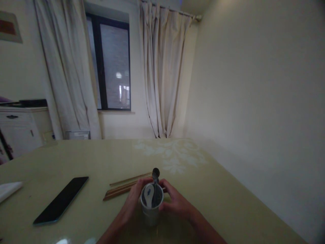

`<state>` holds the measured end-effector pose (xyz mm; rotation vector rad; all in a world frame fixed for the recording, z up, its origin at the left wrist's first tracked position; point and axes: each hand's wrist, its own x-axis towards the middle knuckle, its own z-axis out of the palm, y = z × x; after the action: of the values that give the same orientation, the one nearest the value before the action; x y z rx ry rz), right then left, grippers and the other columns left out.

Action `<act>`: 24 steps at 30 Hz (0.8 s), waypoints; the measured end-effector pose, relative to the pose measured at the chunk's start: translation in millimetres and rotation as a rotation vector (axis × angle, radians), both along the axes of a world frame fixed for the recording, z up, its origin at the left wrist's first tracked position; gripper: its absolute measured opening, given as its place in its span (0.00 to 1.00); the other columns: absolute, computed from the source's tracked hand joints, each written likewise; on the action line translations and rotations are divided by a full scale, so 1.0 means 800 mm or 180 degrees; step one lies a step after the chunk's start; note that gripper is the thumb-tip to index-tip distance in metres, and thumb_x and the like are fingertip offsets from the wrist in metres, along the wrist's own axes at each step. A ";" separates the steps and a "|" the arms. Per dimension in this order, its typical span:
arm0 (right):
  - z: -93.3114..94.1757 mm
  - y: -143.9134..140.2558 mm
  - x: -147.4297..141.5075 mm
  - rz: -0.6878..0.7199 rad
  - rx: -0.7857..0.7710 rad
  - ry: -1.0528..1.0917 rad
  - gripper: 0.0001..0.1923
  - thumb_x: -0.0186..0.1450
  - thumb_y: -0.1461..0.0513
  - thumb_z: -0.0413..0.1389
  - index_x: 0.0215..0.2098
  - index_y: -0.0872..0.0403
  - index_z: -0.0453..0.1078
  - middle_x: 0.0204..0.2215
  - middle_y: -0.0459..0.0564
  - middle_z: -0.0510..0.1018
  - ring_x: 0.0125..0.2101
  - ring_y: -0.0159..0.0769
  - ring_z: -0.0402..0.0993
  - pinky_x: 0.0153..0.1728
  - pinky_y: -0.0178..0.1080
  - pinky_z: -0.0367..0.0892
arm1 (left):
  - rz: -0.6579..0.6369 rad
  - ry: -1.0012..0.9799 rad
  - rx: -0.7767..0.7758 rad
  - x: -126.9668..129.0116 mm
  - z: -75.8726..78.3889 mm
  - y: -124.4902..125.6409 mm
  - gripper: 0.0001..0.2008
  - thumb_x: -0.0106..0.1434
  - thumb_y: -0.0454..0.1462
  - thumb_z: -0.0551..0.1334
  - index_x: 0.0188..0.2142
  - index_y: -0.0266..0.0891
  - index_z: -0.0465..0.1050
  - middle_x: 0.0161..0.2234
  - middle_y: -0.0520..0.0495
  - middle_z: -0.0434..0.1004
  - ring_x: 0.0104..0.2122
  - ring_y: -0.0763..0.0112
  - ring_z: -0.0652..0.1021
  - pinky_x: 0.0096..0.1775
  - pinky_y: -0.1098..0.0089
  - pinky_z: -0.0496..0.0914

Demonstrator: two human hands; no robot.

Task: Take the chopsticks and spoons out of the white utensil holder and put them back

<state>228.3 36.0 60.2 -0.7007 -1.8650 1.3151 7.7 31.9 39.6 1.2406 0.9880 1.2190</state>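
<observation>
Your left hand [133, 200] and right hand [175, 201] clasp a white cup [151, 211] holding spoons [149, 195]; chopsticks [122, 188] at ten o'clock on the glossy table [228, 196].

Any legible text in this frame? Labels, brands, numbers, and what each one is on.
None can be read.
Cup, held between left hand and right hand: no print visible.
White spoon in the cup: blue mark, a pattern, not letters.
Phone: dark screen, blank.
Framed picture on the wall: too blurred to tell.
Chopsticks: no markings seen.
</observation>
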 end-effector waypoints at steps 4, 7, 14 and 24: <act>0.002 0.005 0.001 -0.0689 0.0247 0.0369 0.37 0.67 0.32 0.52 0.56 0.50 0.74 0.45 0.53 0.77 0.46 0.47 0.73 0.50 0.46 0.66 | -0.0061 -0.0417 -0.0183 0.024 -0.011 -0.005 0.38 0.62 0.68 0.59 0.49 0.38 0.82 0.52 0.38 0.85 0.55 0.46 0.80 0.62 0.51 0.69; 0.006 0.006 -0.002 -0.1110 0.0361 0.0452 0.29 0.73 0.38 0.52 0.55 0.49 0.76 0.41 0.51 0.77 0.43 0.43 0.73 0.47 0.43 0.67 | -0.0081 -0.0455 -0.0348 0.030 -0.015 -0.009 0.37 0.61 0.68 0.61 0.47 0.39 0.82 0.50 0.39 0.84 0.56 0.46 0.78 0.63 0.52 0.66; 0.015 -0.001 -0.014 -0.1493 0.0615 0.0463 0.17 0.70 0.47 0.62 0.39 0.52 0.80 0.33 0.49 0.79 0.36 0.40 0.74 0.40 0.39 0.68 | -0.0532 -0.0504 -0.0502 0.042 -0.011 -0.027 0.33 0.66 0.65 0.59 0.46 0.39 0.81 0.46 0.40 0.83 0.52 0.51 0.78 0.59 0.56 0.68; 0.036 -0.007 0.003 -0.2139 0.0309 0.1872 0.14 0.64 0.50 0.69 0.35 0.52 0.80 0.27 0.45 0.78 0.28 0.32 0.71 0.30 0.33 0.69 | -0.0570 -0.0211 -0.0421 0.038 -0.007 -0.032 0.34 0.69 0.65 0.54 0.48 0.40 0.80 0.43 0.42 0.81 0.47 0.54 0.77 0.55 0.58 0.69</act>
<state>230.3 30.2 89.2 -0.7056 -1.0733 0.8525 38.0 5.9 33.7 1.1516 0.8753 1.0325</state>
